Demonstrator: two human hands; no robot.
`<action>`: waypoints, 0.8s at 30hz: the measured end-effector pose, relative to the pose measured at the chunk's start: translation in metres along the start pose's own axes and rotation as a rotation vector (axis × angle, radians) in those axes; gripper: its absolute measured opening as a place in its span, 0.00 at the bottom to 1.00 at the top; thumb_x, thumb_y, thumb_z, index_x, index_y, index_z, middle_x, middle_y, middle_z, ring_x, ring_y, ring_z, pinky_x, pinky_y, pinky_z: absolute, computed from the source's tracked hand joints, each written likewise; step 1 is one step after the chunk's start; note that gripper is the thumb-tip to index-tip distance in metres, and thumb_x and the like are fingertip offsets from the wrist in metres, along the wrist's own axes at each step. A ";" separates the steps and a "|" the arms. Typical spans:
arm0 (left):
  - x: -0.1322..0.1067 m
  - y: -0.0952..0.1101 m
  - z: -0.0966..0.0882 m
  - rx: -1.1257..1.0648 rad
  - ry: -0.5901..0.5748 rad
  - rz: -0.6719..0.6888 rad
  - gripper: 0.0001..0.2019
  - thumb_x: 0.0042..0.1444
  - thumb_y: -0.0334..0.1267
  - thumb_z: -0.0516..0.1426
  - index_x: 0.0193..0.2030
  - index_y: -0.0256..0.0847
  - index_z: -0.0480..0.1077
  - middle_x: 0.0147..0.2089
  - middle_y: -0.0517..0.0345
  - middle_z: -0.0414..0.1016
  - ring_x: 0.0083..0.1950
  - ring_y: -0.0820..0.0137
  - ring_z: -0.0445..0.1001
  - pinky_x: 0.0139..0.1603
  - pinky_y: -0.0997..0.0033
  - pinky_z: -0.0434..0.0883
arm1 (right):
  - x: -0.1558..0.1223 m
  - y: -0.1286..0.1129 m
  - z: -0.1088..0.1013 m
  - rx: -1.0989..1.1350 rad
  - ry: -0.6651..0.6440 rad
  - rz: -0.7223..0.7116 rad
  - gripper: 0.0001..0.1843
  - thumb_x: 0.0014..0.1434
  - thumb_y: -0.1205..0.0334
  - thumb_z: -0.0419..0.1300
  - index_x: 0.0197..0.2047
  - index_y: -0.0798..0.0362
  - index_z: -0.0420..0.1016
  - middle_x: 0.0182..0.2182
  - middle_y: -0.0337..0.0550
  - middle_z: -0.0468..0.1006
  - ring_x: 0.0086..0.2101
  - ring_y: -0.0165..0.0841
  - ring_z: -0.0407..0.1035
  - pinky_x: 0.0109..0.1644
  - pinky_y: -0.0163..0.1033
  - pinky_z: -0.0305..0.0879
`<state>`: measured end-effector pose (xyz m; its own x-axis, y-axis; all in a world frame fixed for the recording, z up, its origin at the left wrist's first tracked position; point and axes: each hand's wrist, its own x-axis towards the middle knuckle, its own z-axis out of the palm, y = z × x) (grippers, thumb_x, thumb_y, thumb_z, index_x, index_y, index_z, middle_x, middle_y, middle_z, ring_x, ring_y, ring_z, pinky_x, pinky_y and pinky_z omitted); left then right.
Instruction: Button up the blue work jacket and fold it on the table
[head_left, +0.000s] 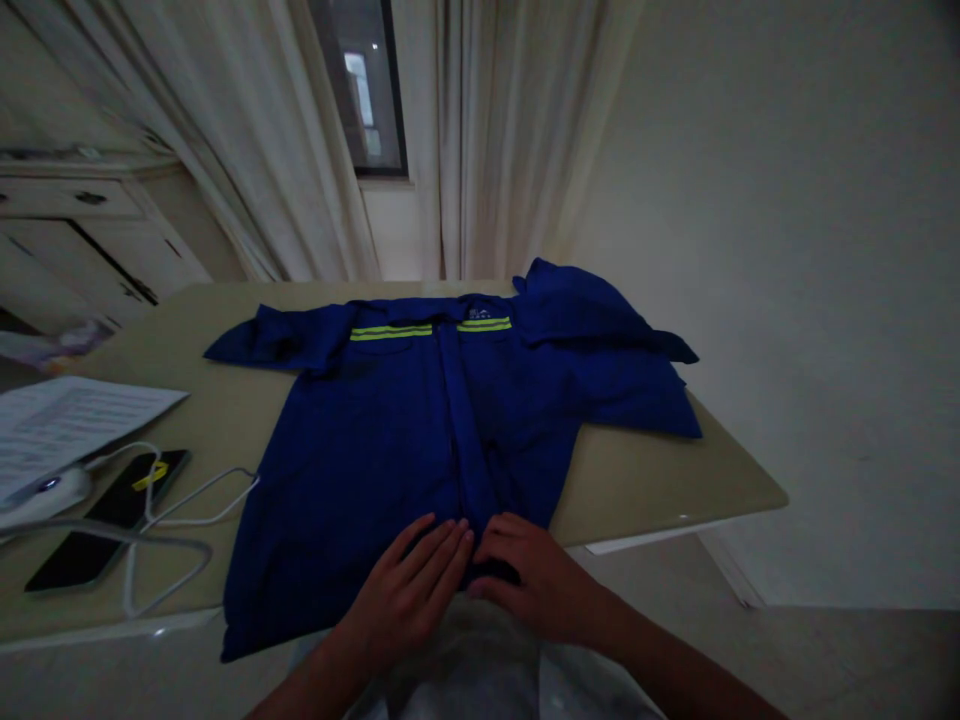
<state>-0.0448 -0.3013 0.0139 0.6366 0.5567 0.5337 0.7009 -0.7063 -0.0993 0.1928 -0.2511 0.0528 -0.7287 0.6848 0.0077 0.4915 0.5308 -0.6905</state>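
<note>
A dark blue work jacket [352,430] lies spread on the table, front side up, with yellow reflective stripes across the chest. Its front flap runs down the middle, and the hem reaches the table's near edge. My left hand [411,585] rests flat on the lower front, fingers stretched towards the flap. Close beside it, my right hand [529,575] has curled fingers and thumb around the lower end of the flap. Folds and the fingers hide the exact grip. The sleeve at right is bunched; the one at left is folded short.
The table [637,490] has a corner at right, near the wall. On the left lie printed paper [82,415], a black phone [97,545], a white cable [202,520] and a white device [52,495]. Behind are curtains [517,130] and a cabinet [67,230].
</note>
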 end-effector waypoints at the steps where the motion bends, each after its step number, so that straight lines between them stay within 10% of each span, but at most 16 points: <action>1: 0.000 0.000 0.003 0.004 -0.002 -0.012 0.21 0.72 0.31 0.49 0.67 0.36 0.72 0.67 0.48 0.76 0.66 0.62 0.73 0.75 0.54 0.64 | 0.001 -0.001 -0.004 0.007 -0.036 0.012 0.10 0.67 0.54 0.69 0.45 0.51 0.81 0.42 0.41 0.80 0.46 0.33 0.74 0.51 0.36 0.67; 6: -0.001 0.000 0.014 0.024 -0.010 -0.037 0.20 0.76 0.34 0.45 0.62 0.38 0.75 0.62 0.51 0.79 0.60 0.66 0.76 0.70 0.59 0.66 | 0.005 -0.005 -0.005 -0.286 -0.189 -0.040 0.16 0.68 0.49 0.65 0.48 0.53 0.80 0.45 0.46 0.81 0.45 0.39 0.75 0.49 0.42 0.68; 12: 0.000 0.004 0.017 0.030 0.027 -0.067 0.21 0.76 0.33 0.43 0.61 0.37 0.75 0.60 0.49 0.80 0.57 0.65 0.76 0.62 0.60 0.68 | 0.005 -0.006 0.013 -0.601 -0.047 -0.204 0.14 0.69 0.51 0.63 0.47 0.53 0.77 0.41 0.47 0.81 0.42 0.41 0.73 0.47 0.45 0.65; 24: 0.015 -0.002 0.002 -0.019 0.098 -0.075 0.22 0.76 0.29 0.40 0.56 0.34 0.76 0.49 0.50 0.83 0.47 0.65 0.78 0.54 0.60 0.69 | 0.011 -0.007 -0.012 -0.475 -0.087 -0.245 0.08 0.74 0.58 0.56 0.42 0.52 0.72 0.40 0.42 0.78 0.38 0.34 0.69 0.43 0.41 0.60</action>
<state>-0.0360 -0.2911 0.0207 0.5478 0.5633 0.6185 0.7383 -0.6732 -0.0408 0.1869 -0.2411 0.0667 -0.8762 0.4790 0.0535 0.4486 0.8511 -0.2727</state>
